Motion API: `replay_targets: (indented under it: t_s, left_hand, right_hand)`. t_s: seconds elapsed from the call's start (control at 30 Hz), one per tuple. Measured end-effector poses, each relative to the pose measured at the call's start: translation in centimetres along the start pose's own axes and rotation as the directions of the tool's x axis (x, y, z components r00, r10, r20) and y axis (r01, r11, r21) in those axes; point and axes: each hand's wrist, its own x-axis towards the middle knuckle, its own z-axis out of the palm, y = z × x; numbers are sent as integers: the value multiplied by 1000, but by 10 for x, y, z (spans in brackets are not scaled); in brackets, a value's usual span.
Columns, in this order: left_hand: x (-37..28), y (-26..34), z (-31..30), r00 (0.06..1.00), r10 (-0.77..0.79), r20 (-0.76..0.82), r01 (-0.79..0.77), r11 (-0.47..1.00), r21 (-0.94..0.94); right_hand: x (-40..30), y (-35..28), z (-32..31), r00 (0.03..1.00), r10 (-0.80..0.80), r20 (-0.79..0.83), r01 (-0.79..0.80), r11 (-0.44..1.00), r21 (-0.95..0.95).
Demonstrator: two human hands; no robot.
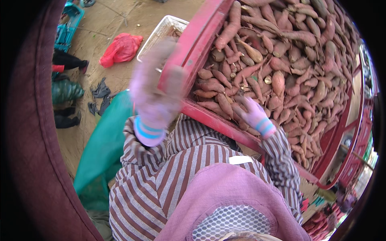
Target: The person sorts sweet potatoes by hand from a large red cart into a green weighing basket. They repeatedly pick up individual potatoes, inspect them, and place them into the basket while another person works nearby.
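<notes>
Both hands wear pink-lilac gloves with blue-striped cuffs and dark palms or fingers. My left hand (156,87) is raised beside the corner of the red metal truck bed (208,119); it is strongly blurred, so whether it holds anything is unclear. My right hand (252,114) rests on the heap of sweet potatoes (278,82) near the bed's front edge, its dark fingers spread among the roots. The reddish sweet potatoes fill the bed. Beyond my left hand, a white plastic basket (152,36) stands on the ground, partly hidden by the bed's side, with some roots inside.
A red mesh sack (122,49) lies on the ground. Left are a teal crate (74,18), a filled green sack (67,90), dark cloth scraps (102,93) and another person's dark-clad leg (71,60). Green sheeting (102,141) hangs beside me. More red metal vehicle frames (359,135) stand at right.
</notes>
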Motion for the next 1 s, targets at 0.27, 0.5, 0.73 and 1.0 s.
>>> replay_targets:
  t_s: [0.27,0.5,0.73,1.0]
  left_hand:
    - [-27,-1,76,677,-545,494,722,620,-307]
    - [-77,-73,100,635,-505,584,559,823,104]
    - [-125,-85,177,-37,-332,943,-578,777,251]
    - [-92,-83,190,-212,-405,890,-592,777,213]
  right_hand:
    - [124,29,120,999,29,-19,-34,935,-353]
    - [32,80,-6,937,344,69,-318,750,580]
    - [-30,49,-39,932,363,-9,-155,421,894]
    - [-59,67,-11,886,404,-228,133,250,959]
